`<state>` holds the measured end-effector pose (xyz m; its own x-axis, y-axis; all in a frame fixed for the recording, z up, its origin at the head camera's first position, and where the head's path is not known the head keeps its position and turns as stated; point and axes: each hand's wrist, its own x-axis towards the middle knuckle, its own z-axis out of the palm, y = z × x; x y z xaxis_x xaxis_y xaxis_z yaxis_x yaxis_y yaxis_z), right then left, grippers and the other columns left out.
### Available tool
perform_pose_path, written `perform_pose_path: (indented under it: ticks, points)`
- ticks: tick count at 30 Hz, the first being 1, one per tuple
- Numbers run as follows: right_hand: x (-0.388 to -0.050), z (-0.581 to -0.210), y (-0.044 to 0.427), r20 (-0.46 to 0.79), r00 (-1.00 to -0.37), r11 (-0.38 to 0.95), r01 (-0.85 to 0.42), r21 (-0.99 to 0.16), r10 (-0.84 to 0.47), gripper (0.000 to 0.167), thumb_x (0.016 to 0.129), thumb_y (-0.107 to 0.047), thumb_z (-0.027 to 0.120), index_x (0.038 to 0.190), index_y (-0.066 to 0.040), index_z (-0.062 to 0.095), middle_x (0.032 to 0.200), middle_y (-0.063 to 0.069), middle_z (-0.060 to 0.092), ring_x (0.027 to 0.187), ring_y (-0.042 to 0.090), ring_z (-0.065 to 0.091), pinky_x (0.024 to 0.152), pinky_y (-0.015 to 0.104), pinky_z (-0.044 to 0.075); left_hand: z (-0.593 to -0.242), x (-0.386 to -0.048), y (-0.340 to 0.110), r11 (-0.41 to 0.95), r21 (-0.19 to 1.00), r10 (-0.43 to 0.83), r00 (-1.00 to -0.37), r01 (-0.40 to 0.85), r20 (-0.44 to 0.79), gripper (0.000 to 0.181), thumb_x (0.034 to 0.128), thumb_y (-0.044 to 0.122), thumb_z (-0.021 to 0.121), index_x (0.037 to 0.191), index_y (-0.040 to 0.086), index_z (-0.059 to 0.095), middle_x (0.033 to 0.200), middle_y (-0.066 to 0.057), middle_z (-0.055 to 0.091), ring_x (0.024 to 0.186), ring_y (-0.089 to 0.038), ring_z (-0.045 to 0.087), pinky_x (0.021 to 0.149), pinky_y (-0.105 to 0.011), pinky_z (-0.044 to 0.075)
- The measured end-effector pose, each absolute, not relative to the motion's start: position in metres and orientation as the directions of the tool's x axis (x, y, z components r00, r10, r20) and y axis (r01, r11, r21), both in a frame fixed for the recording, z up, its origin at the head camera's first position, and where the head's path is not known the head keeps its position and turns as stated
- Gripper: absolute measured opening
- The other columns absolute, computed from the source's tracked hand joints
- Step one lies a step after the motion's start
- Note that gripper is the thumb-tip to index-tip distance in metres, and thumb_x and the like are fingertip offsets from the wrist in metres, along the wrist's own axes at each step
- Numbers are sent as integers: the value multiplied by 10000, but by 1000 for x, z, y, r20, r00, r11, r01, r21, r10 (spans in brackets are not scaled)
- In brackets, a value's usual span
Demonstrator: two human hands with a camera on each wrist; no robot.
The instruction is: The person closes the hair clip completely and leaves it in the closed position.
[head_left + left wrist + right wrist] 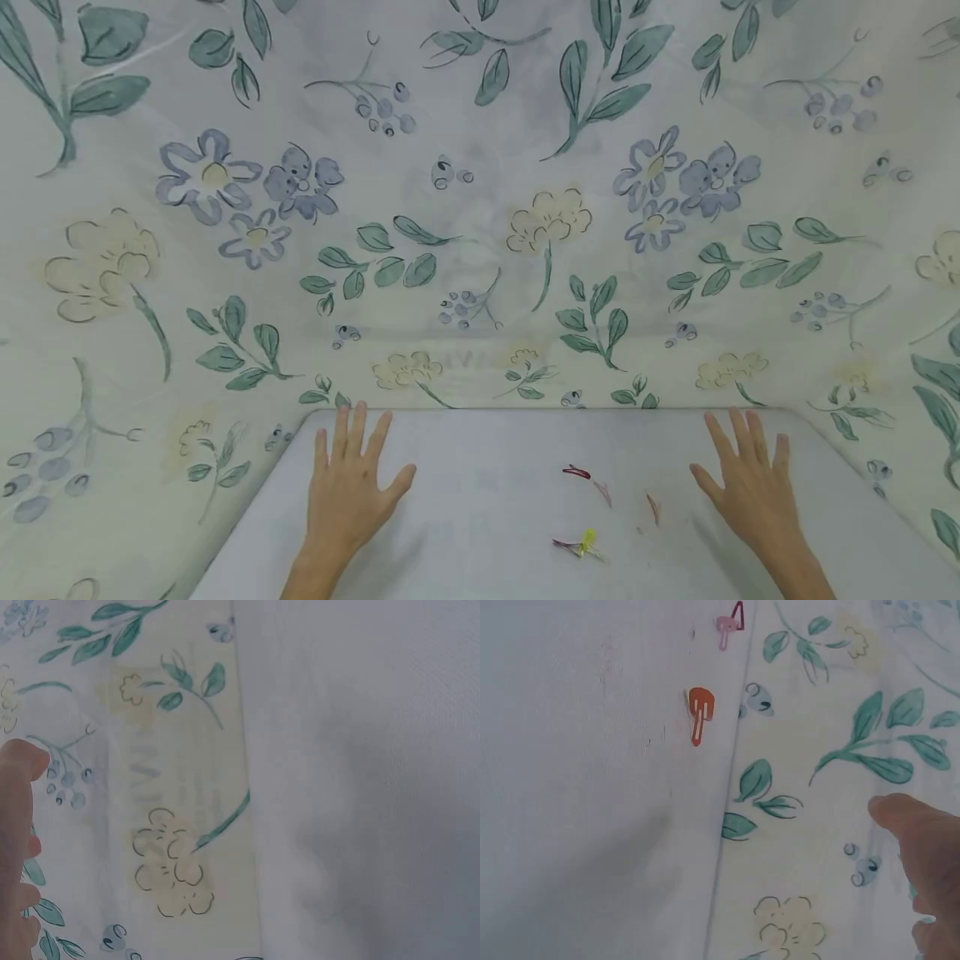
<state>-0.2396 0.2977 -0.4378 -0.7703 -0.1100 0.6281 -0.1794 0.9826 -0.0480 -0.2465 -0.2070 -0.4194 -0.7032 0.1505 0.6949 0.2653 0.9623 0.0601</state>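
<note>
My left hand (352,493) is held with straight, spread fingers over the left side of the white table, holding nothing. Over the right side my right hand (756,492) is spread the same way, also holding nothing. Small hair clips lie between the hands, closer to the right one. An orange clip (700,705) is nearest to the right hand. Farther back are a dark red clip (577,472) and a pink clip (603,493). Toward the front, a yellow clip (587,542) lies touching or overlapping a dark purplish clip (566,545).
The white tabletop (480,500) ends at a straight back edge. Behind it and at both sides hangs a pale cloth (480,208) printed with flowers and leaves. Faint reddish marks (606,664) show on the table surface.
</note>
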Motion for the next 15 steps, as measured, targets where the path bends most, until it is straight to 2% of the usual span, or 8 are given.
perform_pose_path:
  ticks: [5,10,15]
  points:
    - [-241,-433,290,662,-741,977,-205,-65,-112,765,786,-228,779,1424,11,430,1434,345,372,1373,504,299,1121,682,139,-418,-247,-209,958,73,148,-696,277,703,778,825,527,633,1456,101,474,1558,-243,321,1481,-402,200,1153,-627,153]
    - [-239,-432,281,698,-708,965,-244,-97,-109,684,760,-167,799,1340,52,512,1323,332,492,1260,496,432,1078,655,273,-418,-246,-210,952,95,146,-704,291,695,777,830,517,639,1462,103,460,1561,-243,316,1480,-404,205,1165,-617,128]
    - [-235,-433,270,714,-695,957,-256,-136,-84,606,773,-124,794,1300,55,555,1263,304,561,1188,480,517,1088,615,300,-419,-243,-209,951,114,139,-725,288,674,771,829,500,653,1458,98,463,1536,-239,365,1450,-429,262,1129,-643,194]
